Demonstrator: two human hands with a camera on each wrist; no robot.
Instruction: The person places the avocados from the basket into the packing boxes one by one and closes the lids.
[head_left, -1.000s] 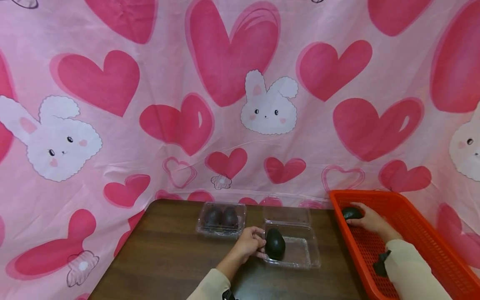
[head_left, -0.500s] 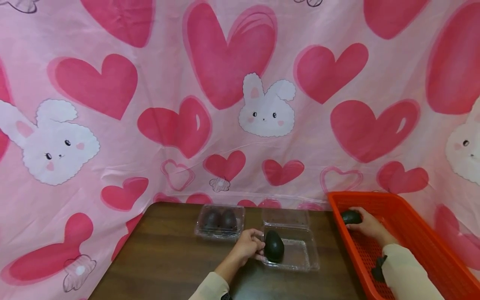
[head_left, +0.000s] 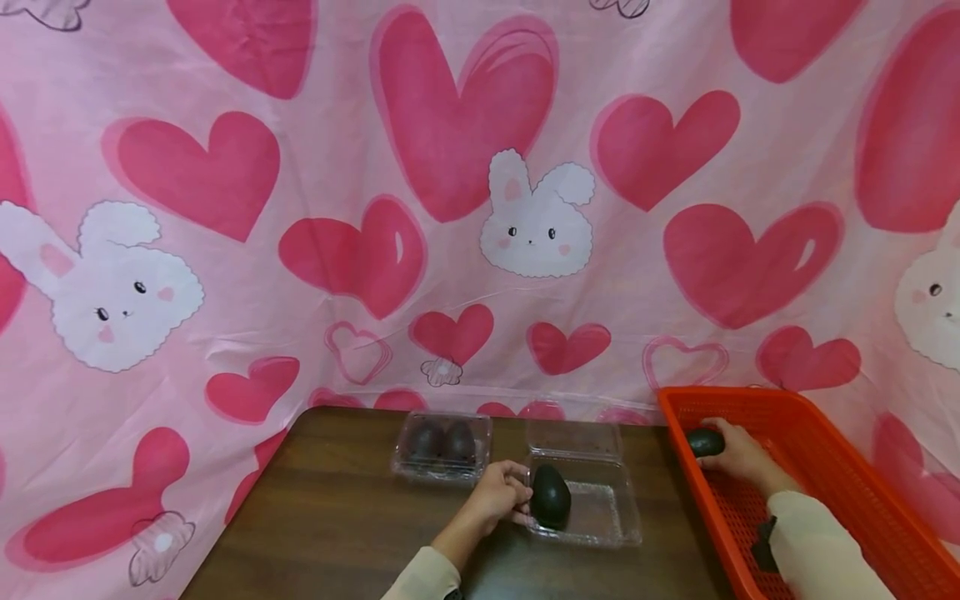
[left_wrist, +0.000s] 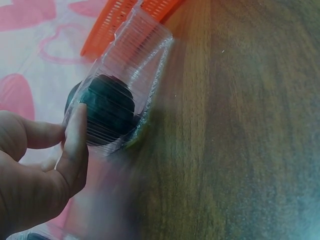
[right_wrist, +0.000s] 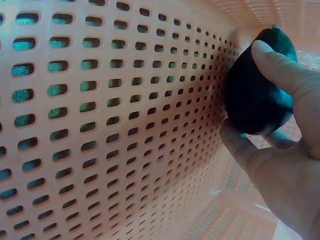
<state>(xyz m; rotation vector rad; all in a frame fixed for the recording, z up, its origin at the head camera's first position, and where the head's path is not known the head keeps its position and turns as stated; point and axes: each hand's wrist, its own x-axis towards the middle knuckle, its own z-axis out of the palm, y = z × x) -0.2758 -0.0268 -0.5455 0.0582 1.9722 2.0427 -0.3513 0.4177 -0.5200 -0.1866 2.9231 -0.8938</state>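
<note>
My left hand (head_left: 498, 497) pinches the left rim of an open clear plastic clamshell box (head_left: 600, 512), thumb on one side and fingers on the other in the left wrist view. One dark green avocado (head_left: 551, 497) lies in the left half of that box, right beside my fingers. Inside the orange basket, my right hand (head_left: 738, 454) grips another avocado (right_wrist: 260, 85) by its sides, close to the perforated basket wall. The right wrist view shows the thumb over the fruit and fingers beneath it.
A closed clear clamshell (head_left: 442, 446) with two dark avocados stands at the back left of the wooden table (head_left: 337, 517). The orange basket (head_left: 701, 492) has raised walls along the right. A pink heart-patterned cloth (head_left: 450, 275) hangs right behind the table.
Both hands stay nearly in place, the left on the box rim and the right on the avocado in the basket. The head view shifts only slightly.
</note>
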